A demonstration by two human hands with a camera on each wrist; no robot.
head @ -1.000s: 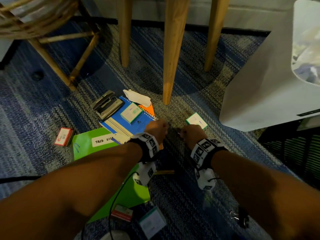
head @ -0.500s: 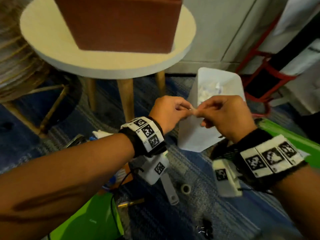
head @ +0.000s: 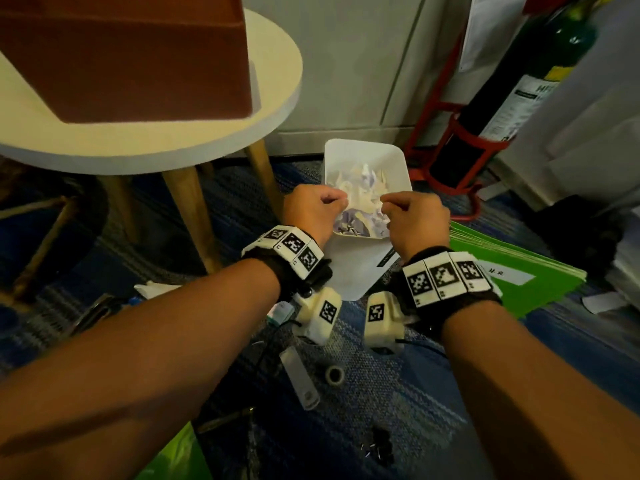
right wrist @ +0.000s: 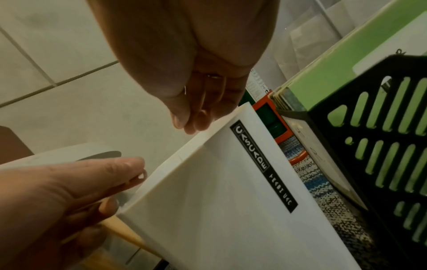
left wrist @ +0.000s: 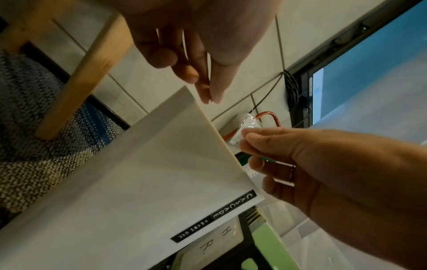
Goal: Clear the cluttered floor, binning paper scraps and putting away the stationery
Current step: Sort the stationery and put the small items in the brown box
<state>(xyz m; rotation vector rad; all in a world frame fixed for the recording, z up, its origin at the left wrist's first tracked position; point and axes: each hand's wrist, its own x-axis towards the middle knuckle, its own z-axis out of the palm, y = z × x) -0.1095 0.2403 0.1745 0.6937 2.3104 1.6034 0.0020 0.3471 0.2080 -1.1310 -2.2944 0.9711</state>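
**Over the bin**

Above the white bin (head: 363,271), both hands hover at its rim. Her left hand (head: 311,216) has fingertips pinched together; what they hold I cannot tell. His right hand (head: 414,220) pinches a small clear scrap (left wrist: 248,127). Crumpled paper (head: 360,199) fills the bin. Green folders (head: 512,271) lie at three o'clock, a round table (head: 194,140) at ten.

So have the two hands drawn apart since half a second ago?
Yes. The left hand and right hand now sit separated over the white plastic bin.
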